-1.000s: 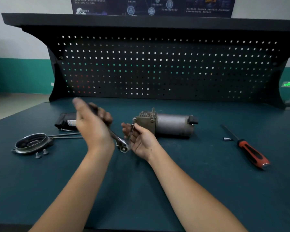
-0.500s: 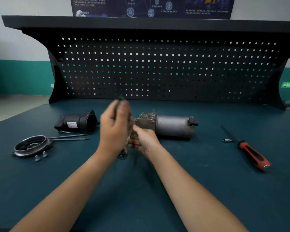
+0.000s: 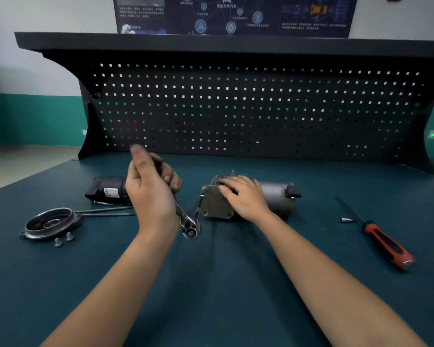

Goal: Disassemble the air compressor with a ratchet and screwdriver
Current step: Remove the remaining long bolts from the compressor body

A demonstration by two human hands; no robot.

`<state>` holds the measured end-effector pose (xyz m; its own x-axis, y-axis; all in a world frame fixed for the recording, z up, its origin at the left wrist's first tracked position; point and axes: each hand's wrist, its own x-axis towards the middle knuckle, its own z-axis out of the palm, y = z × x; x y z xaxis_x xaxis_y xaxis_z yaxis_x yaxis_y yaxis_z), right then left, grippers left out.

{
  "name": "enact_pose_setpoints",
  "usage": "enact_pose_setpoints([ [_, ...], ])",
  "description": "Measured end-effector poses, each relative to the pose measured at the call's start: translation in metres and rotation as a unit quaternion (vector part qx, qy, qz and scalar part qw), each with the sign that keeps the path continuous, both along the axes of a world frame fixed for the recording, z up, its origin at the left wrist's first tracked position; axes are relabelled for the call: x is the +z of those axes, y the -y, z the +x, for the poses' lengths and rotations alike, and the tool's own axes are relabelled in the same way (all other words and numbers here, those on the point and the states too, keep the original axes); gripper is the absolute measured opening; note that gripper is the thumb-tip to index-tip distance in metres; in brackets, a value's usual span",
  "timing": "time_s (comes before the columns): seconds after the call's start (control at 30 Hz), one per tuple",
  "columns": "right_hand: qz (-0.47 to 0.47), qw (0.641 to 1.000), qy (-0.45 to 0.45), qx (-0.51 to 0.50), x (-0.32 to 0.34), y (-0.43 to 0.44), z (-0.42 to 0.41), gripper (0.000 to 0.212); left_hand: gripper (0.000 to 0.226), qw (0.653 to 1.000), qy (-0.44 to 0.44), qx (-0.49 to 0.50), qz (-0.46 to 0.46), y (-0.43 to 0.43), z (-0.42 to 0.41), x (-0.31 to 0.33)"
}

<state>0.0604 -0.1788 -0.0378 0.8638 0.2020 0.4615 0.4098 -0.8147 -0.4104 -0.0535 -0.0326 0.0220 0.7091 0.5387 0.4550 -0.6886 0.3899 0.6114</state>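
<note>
the left hand (image 3: 150,194) curls round the ratchet (image 3: 188,221) handle, its socket at a bolt on the left end of the compressor (image 3: 277,196); the right hand (image 3: 244,197) lies on top mid-bench (image 3: 216,291), fingers relaxed, likely to steady it

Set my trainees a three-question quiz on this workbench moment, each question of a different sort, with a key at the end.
1. True or false: the left hand grips the ratchet.
2. Where is the screwdriver? A) stuck in the pegboard B) lying on the bench, to the right of the compressor C) hanging from the shelf
3. How many loose bolts lie beside the round metal cover?

Key: 1 true; 2 B; 3 two.
</note>
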Motion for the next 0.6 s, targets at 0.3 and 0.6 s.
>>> enact_pose_setpoints([
  [0.3,-0.035,0.996,-0.026,0.079,0.009,0.021,0.0,0.036,0.041,0.998,-0.023,-0.019,-0.058,0.002,-0.005,0.013],
  [0.6,-0.052,0.997,0.017,0.057,0.006,0.024,-0.021,0.038,0.041,1.0,0.0,-0.014,0.015,0.012,-0.005,0.011],
])
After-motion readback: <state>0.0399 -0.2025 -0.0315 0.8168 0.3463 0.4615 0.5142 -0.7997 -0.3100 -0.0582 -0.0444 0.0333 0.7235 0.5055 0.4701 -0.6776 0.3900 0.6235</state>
